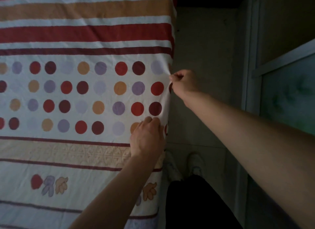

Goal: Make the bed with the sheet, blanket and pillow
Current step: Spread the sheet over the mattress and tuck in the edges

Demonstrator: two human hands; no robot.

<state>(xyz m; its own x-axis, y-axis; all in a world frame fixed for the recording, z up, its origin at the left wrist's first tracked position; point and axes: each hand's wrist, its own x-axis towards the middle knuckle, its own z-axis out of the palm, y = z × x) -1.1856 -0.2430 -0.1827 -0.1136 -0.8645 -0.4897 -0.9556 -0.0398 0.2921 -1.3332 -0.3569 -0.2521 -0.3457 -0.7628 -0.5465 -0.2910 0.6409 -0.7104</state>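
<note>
Right hand [183, 82]: we record fingers and thumb curled, pinching the side edge of the sheet [85, 95], where the cloth creases. Left hand [148, 136]: lies knuckles up on the sheet just inside that same edge, fingertips bent. We cannot tell whether it grips. The sheet is striped and dotted, and is spread flat across the left of the view. Beside it are the floor [204, 49], our pale shoes [195, 162] and dark trousers [196, 203].
</note>
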